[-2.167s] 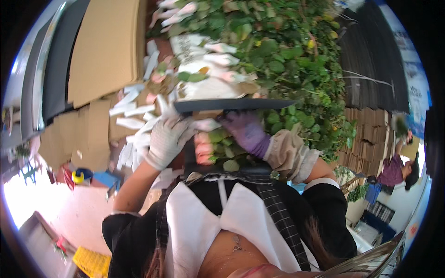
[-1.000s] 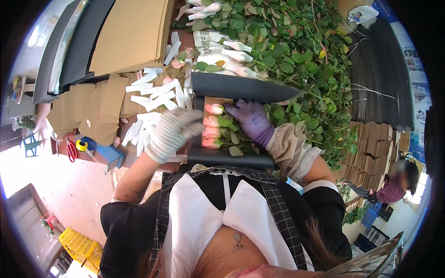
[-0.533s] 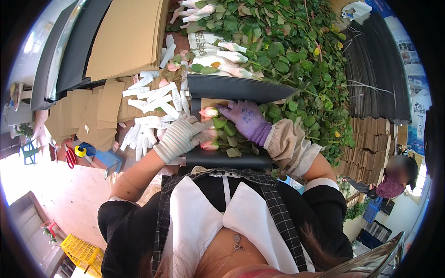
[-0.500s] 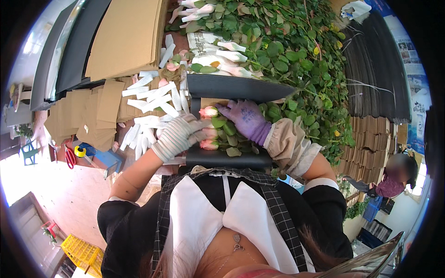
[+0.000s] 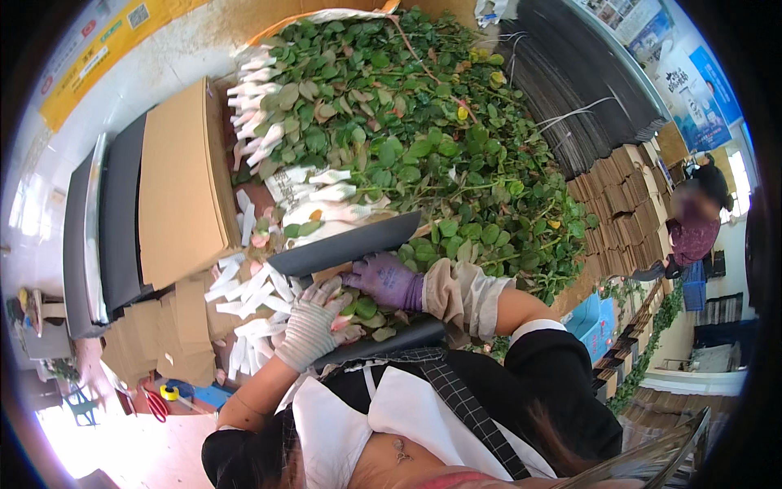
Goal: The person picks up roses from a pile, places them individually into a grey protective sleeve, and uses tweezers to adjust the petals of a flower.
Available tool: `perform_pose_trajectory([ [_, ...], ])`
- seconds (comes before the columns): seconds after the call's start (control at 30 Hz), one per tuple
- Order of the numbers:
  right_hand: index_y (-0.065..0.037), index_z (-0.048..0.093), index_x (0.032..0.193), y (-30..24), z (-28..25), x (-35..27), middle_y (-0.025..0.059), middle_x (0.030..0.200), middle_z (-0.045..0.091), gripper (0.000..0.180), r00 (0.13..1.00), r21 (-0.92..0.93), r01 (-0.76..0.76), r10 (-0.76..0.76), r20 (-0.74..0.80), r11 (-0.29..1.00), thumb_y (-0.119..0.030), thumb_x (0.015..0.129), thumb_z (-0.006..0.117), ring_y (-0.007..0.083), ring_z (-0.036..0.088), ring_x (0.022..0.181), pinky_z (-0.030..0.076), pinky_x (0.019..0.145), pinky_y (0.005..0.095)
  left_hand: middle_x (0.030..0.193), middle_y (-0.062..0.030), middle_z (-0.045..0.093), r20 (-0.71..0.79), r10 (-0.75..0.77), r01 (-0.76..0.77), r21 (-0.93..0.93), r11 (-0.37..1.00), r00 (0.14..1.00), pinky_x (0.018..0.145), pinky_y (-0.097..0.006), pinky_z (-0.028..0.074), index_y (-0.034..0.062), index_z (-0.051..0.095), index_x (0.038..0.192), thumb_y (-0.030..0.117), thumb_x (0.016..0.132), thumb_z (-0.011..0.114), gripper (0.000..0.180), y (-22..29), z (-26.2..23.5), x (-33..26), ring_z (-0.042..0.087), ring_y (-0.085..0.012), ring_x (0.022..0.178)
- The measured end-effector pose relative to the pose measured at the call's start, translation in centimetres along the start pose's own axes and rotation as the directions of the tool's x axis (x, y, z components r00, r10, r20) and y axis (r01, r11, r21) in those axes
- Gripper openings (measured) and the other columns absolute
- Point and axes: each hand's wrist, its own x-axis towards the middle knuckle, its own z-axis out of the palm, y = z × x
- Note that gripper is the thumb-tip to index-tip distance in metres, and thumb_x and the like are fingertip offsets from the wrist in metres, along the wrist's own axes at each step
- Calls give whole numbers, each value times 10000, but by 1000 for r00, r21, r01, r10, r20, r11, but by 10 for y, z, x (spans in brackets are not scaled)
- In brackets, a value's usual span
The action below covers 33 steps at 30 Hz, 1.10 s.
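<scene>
My left hand [image 5: 314, 326] and right hand [image 5: 383, 279] clasp rose stems [image 5: 362, 310] between the dark wrapping sheet [image 5: 346, 248]; heads kept level, grip gentle.

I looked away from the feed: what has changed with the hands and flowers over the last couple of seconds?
The left hand came down from the dark sheet onto the pink buds. The right hand stayed on the bunch, and the sheet stayed around it.

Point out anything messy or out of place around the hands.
White paper sleeves lie strewn at all angles beside the left hand, some over the cardboard sheets. The right hand rests on neatly gathered rose buds.
</scene>
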Motion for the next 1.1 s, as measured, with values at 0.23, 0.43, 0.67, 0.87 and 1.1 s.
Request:
perform_pose_trajectory([
  [0.23,-22,579,1179,41,-193,-98,159,1197,591,338,969,783,218,-31,-247,582,-243,927,535,263,569,1075,423,959,345,1364,-166,428,116,-10,2,67,998,993,1049,-497,307,71,553,1235,428,761,675,605,9,-11,6,392,-396,1245],
  [0.43,0,586,1083,59,-237,-164,184,1146,605,304,534,659,727,-443,-720,-193,-237,964,438,301,613,1006,539,787,414,1360,-131,437,79,1,-8,98,995,997,1026,-503,316,123,558,1236,393,776,653,542,5,-2,5,396,-359,1245],
  [0.67,-10,572,1200,103,-214,27,87,1025,659,358,853,741,-427,-41,520,517,-217,911,615,161,645,840,520,747,257,1366,-93,442,132,-63,44,144,989,989,1001,-524,312,172,589,1207,446,771,622,516,-3,6,0,383,-313,1269],
  [0.87,-126,670,1047,204,-147,217,130,990,663,216,841,311,-341,435,-320,887,-194,892,536,217,648,888,499,785,361,1321,-36,500,86,-9,-11,233,972,996,982,-490,346,229,620,1140,392,786,602,390,-17,29,0,427,-270,1248],
  [1.1,-155,635,1128,261,-85,338,37,1270,518,391,880,-391,-474,412,-237,789,-394,833,544,270,378,1266,318,1019,476,1265,38,536,-92,61,-39,217,975,994,887,-466,424,305,671,998,281,708,647,292,-18,25,5,459,-228,1193],
])
